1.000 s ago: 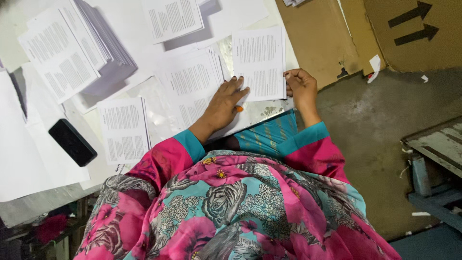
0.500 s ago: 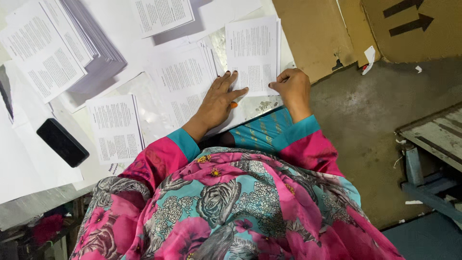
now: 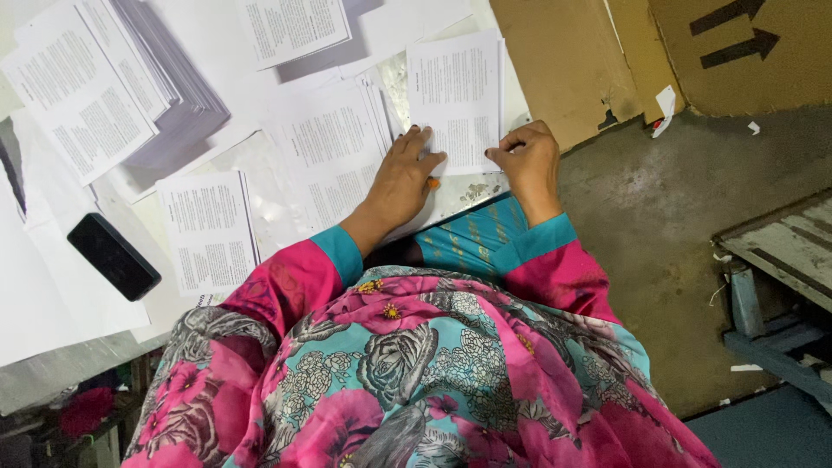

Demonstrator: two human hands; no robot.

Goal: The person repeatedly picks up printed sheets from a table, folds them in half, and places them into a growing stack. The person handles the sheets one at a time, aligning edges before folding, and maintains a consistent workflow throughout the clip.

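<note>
A printed sheet [image 3: 457, 100] at upper centre is pinned by the flat, spread left hand [image 3: 406, 173] and pinched at its lower edge by the right hand [image 3: 527, 160]. Bare floor [image 3: 659, 208] lies to the right; the table's left side is cut off.

This looked like a small print or packing workshop. Stacks of printed sheets [image 3: 130, 82] covered a low bench [image 3: 217, 43], flattened cardboard boxes [image 3: 589, 61] with arrow marks leaned nearby, the floor [image 3: 659, 225] was bare stained concrete with paper scraps, and a worn wooden pallet [image 3: 780, 251] sat beside it.
</note>
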